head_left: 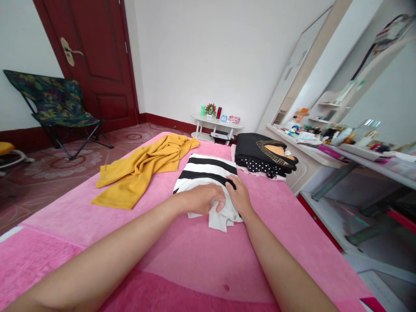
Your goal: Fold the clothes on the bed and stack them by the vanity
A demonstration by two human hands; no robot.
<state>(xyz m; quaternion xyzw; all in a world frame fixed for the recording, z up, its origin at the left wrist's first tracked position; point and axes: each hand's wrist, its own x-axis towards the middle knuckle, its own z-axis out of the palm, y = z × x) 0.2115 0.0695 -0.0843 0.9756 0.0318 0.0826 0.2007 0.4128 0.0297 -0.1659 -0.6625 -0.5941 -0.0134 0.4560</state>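
A black-and-white striped garment lies folded on the pink bed cover in front of me. My left hand rests on its near white part with fingers curled into the cloth. My right hand lies flat beside it on the garment's right edge, fingers stretched toward a black stripe. The two hands touch each other.
A crumpled yellow garment lies to the left on the bed. A stack of folded dark clothes sits at the far right corner. A folding chair, a red door, a small white table and a cluttered dresser stand around.
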